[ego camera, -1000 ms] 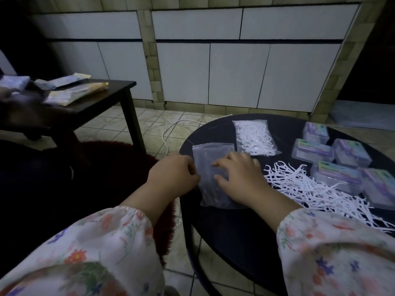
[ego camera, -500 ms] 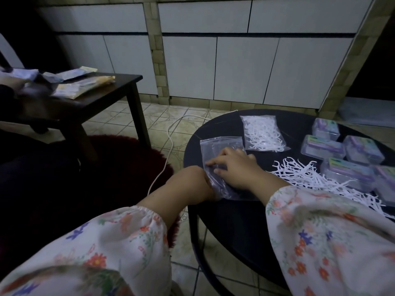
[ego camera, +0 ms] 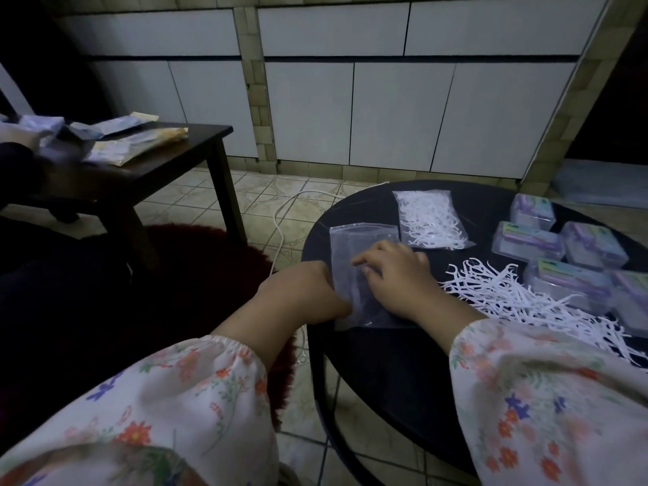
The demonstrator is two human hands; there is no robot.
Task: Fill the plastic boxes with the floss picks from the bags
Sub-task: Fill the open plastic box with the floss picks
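Left hand [ego camera: 308,292] shifted right since earlier frame, now grips near-left edge of empty bag [ego camera: 354,275]; right hand [ego camera: 396,275] presses bag flat on tabletop [ego camera: 385,363], fingers loosely spread. Bag: thin, limp, slippery; pinch at edge. Floss picks [ego camera: 519,299] loose right of bag: light, tangle-prone. Full bag [ego camera: 431,219] behind. Plastic boxes [ego camera: 529,240] far right; labels unreadable.

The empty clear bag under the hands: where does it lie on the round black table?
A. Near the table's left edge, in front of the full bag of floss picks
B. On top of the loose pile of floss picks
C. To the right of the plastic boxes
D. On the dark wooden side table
A: the empty clear bag lies by the left edge of the round black table, nearer the person than the full bag of floss picks.
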